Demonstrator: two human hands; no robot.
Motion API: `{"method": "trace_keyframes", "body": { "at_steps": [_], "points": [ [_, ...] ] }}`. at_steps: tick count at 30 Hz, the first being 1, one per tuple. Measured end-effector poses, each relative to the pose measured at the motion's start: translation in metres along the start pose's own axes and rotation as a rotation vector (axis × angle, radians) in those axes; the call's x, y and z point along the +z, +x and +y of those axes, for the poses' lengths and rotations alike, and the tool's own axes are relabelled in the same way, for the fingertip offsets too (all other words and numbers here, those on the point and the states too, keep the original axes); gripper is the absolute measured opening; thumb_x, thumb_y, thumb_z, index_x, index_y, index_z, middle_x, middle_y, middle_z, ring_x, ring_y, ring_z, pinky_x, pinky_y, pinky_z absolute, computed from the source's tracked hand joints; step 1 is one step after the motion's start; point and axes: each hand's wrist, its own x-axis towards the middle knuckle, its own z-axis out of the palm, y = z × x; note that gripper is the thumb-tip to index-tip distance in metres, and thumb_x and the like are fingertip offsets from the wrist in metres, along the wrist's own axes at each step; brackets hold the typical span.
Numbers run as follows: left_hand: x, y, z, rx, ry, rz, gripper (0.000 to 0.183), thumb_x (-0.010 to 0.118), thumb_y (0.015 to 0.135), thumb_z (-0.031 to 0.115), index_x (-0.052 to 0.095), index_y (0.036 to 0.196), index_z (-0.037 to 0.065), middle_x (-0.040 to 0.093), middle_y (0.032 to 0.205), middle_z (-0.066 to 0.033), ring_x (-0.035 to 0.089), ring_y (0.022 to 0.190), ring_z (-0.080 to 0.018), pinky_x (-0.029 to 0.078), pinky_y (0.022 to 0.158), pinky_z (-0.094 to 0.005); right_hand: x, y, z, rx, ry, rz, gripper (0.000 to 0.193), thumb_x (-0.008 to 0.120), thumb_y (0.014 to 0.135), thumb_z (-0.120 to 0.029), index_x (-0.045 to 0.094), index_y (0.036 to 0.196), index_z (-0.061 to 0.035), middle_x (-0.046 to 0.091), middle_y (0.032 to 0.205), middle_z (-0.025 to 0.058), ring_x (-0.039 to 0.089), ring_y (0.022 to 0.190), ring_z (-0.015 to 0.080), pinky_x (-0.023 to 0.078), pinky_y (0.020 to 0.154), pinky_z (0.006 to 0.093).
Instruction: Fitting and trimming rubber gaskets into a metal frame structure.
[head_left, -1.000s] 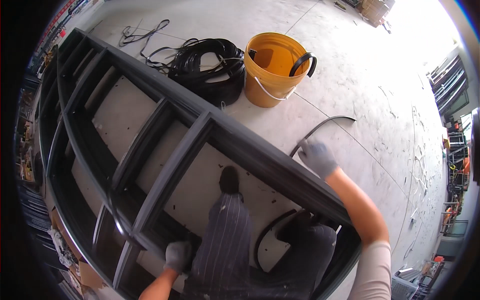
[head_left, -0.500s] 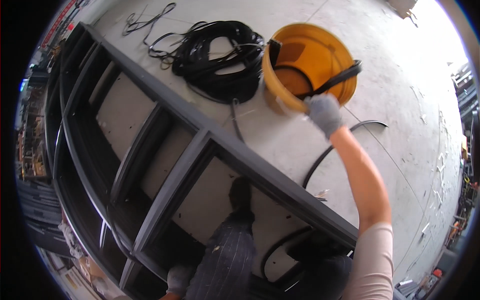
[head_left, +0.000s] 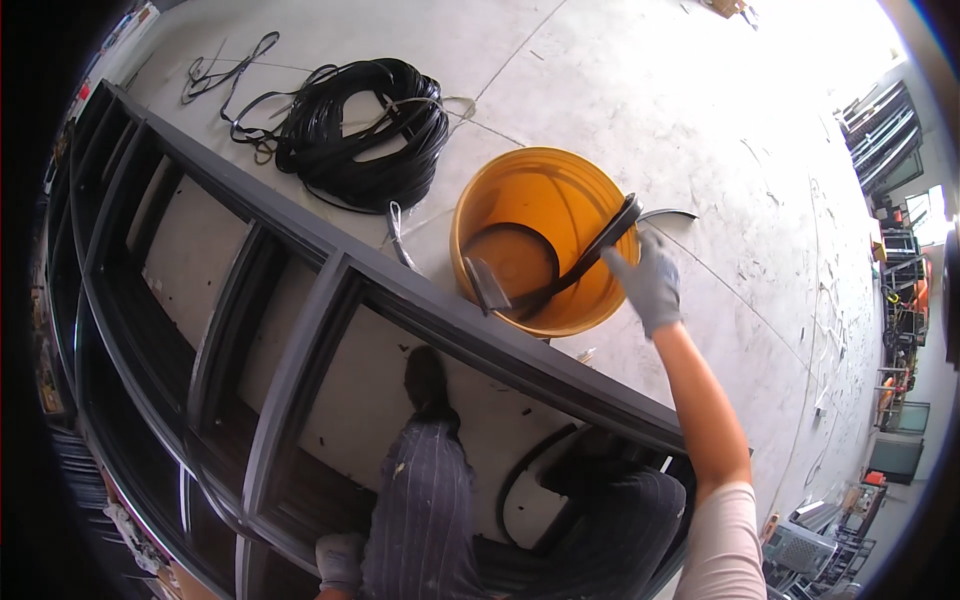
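Observation:
My right hand, in a grey glove, is beside the right rim of a yellow bucket. Its thumb and fingers are apart, and nothing shows in them. A long black thing with a rounded upper end leans inside against the rim; its kind is unclear. Another flat dark piece leans at the bucket's near-left rim. My left hand, also gloved, is low by my knee, at the near bar of a dark grey metal frame. Its fingers do not show clearly.
A coil of black rubber strip lies on the concrete floor left of the bucket, loose ends trailing. The frame's bars surround my legs, with one shoe inside an opening. Racks and equipment line the far right.
The bucket has come nearer, up to the frame's edge, away from the coil. My right hand has let go of its rim and opened. The view has shifted too.

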Motion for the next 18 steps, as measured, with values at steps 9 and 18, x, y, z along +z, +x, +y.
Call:
{"method": "trace_keyframes", "body": {
  "at_steps": [9,18],
  "points": [
    [-0.043,0.008,0.026,0.116,-0.013,0.182,0.014,0.063,0.071,0.021,0.067,0.060,0.013,0.066,0.065,-0.0101,0.067,0.066,-0.0287,0.049,0.061,-0.0403,0.058,0.097,0.042,0.462,0.322,0.259,0.038,0.074,0.071,-0.028,0.068,0.096,0.0002,0.070,0.092,0.0198,0.066,0.091,0.0343,0.051,0.080,0.0393],
    [-0.085,0.047,0.046,-0.184,-0.755,0.552,0.019,0.058,0.087,0.018,0.066,0.089,0.002,0.067,0.085,-0.0149,0.066,0.081,-0.0286,0.050,0.072,-0.0410,-0.193,-0.067,-0.003,0.143,1.660,0.105,0.017,0.057,0.096,-0.017,0.061,0.104,-0.0024,0.064,0.091,0.0073,0.059,0.078,0.0143,0.050,0.076,0.0305]
  ]
}}
